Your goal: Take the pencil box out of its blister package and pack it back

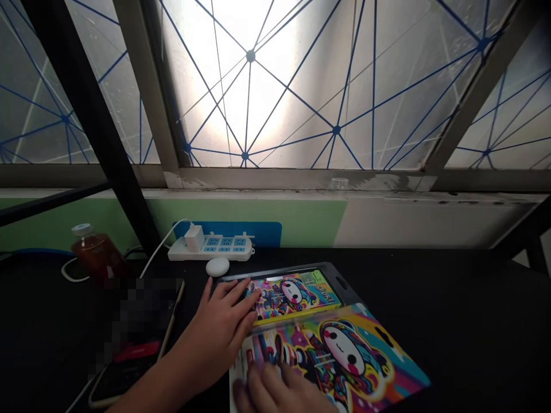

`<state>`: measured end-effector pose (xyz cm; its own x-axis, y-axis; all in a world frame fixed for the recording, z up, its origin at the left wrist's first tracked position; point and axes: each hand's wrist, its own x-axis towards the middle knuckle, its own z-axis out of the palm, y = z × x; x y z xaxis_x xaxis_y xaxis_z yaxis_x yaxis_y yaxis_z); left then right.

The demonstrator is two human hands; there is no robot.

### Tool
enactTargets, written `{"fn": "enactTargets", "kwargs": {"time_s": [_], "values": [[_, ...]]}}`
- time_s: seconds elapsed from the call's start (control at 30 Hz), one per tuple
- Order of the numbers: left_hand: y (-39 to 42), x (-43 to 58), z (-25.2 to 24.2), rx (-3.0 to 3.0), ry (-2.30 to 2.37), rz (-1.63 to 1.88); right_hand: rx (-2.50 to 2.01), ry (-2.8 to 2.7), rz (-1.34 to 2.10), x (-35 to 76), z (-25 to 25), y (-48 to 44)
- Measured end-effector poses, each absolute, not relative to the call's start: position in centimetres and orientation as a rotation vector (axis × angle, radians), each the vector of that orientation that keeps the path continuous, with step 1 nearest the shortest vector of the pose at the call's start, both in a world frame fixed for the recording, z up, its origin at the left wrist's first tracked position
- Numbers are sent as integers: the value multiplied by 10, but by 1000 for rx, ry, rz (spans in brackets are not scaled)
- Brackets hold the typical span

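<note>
A brightly printed box (293, 295) with a cartoon character lies in a grey clear-plastic blister package (346, 289) on the black table. My left hand (226, 321) rests over the left end of the box, fingers spread and flat. In front of it, a large printed card (357, 355) with the same character slants toward me, its upper edge against the package. My right hand (279, 390) is low over the card's left part, fingers bent and smeared by motion. Whether it grips the card does not show.
Behind the package are a white power strip (210, 249) with a plugged-in charger and a small white rounded case (217, 267). To the left lie a phone (142, 350) with a cable and a bottle of reddish drink (97, 252). Black frame posts (99, 126) stand by the window.
</note>
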<state>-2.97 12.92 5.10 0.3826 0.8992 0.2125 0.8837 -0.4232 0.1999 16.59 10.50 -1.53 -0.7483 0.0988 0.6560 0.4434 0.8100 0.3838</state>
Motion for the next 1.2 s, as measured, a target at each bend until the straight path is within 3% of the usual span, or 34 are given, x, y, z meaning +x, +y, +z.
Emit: {"fn": "enactTargets", "kwargs": {"time_s": [0.47,0.67,0.83,1.03,1.2], "values": [[126,-28,48,2639,1620,467,-444,-2366,-605,164,4,124],[127,-29,49,2604,1575,481,-297,-2469,-511,181,41,128],[130,-32,53,2575,1519,424,-1044,-2686,-73,232,83,181],[132,-32,58,2569,1483,445,-1189,-2789,239,278,98,239],[130,-30,57,2525,1530,558,-1219,-2792,298,271,97,250]]}}
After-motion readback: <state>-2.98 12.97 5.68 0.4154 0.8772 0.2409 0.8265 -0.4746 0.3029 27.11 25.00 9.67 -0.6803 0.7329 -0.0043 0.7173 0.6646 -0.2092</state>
